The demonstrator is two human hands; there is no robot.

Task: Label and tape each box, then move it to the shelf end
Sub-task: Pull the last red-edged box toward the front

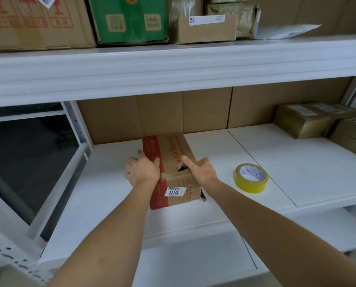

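A long brown cardboard box [173, 150] with a red side and red print lies on the white middle shelf [224, 150]. A white label reading 3011 [175, 191] is stuck on its near end, and a small torn hole shows in its top. My left hand [142, 169] grips the box's left red edge, thumb on top and fingers down the side. My right hand [202, 169] holds the right edge, with the thumb stretched across the top beside the hole. A roll of yellow tape [251, 178] lies flat on the shelf, to the right of the box.
Several taped brown parcels [309, 121] sit at the shelf's right end. The upper shelf [173, 65] carries a large brown carton [38, 21], a green box [129, 19] and small parcels [206, 27]. A white upright post [77, 123] stands at the left. Cardboard lines the back.
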